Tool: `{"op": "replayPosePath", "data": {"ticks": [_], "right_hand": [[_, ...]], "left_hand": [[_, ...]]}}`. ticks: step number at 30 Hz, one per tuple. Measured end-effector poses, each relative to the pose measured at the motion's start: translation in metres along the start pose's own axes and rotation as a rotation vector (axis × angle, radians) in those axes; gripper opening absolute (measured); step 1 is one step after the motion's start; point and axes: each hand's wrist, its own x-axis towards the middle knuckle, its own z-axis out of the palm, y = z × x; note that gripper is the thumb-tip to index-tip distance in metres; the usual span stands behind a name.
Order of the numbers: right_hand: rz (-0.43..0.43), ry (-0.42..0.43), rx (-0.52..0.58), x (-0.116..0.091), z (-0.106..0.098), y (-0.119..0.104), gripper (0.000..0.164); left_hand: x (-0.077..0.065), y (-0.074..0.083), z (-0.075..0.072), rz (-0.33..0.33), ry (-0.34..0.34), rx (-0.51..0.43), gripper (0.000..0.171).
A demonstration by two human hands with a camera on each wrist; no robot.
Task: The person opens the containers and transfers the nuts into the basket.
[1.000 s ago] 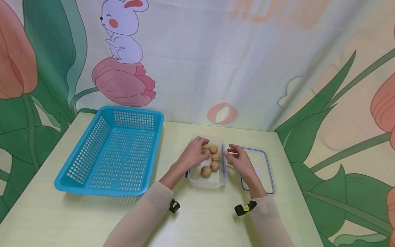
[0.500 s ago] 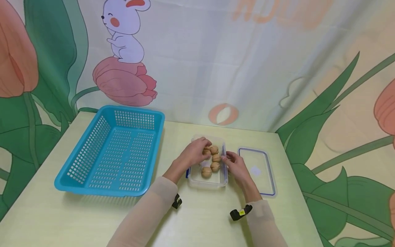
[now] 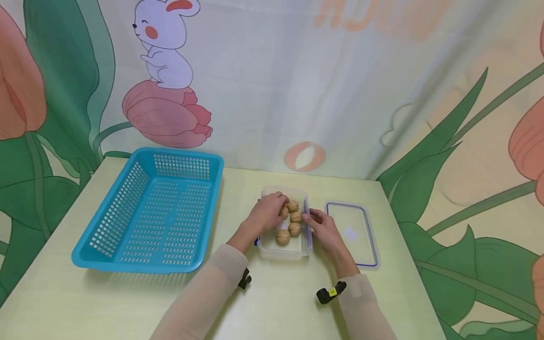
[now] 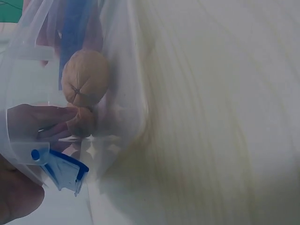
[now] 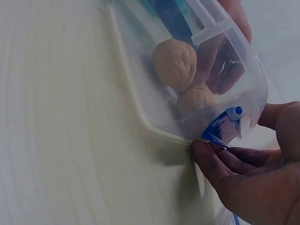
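The head view looks down across the table [image 3: 280, 302]; wrist views (much nearer) share the container [image 3: 284, 254].

Basket [image 3: 136, 268] left on tabletop [image 3: 276, 295], container [image 3: 284, 255] right of it, lid [image 3: 359, 229] just right of container. Walnuts [image 3: 294, 229] in container. Left hand [image 3: 267, 210] over container's left side, right hand [image 3: 326, 230] at its right wall. Curtain [image 3: 255, 104] behind.

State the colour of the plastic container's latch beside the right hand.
Blue; the latch shows best in the right wrist view.
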Motion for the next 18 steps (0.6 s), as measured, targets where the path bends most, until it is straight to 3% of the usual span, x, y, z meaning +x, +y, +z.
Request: {"op": "replayPosePath", "data": {"ticks": [18], "right_hand": [[-0.036, 0.012, -0.008, -0.0001, 0.0021, 0.0037, 0.059]], "left_hand": [[0.0, 0.004, 0.0053, -0.028, 0.047, 0.098, 0.023]]}}
